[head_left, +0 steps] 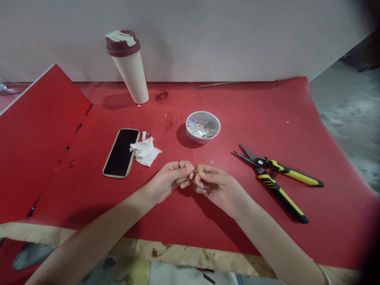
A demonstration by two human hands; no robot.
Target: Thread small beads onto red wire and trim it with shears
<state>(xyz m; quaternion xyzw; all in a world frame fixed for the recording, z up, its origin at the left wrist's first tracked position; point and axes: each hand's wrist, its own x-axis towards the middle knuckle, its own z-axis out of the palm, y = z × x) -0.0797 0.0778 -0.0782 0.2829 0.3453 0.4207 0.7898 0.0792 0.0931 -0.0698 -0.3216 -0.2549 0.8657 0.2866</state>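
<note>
Above the red bench (pixel 184 225), the left hand (pixel 170 177) and the right hand (pixel 220 184), both closed at the tips, are pinching a small dark bead (pixel 195 171), while thin red thread (pixel 195 154) is running toward the white bowl (pixel 197 138) just beyond.

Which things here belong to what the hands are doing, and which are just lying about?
Likely in the job:
small piece, pinched by left hand and right hand
thread
bowl
shears, perhaps

Likely just lying about:
phone
tissue
cup
</note>
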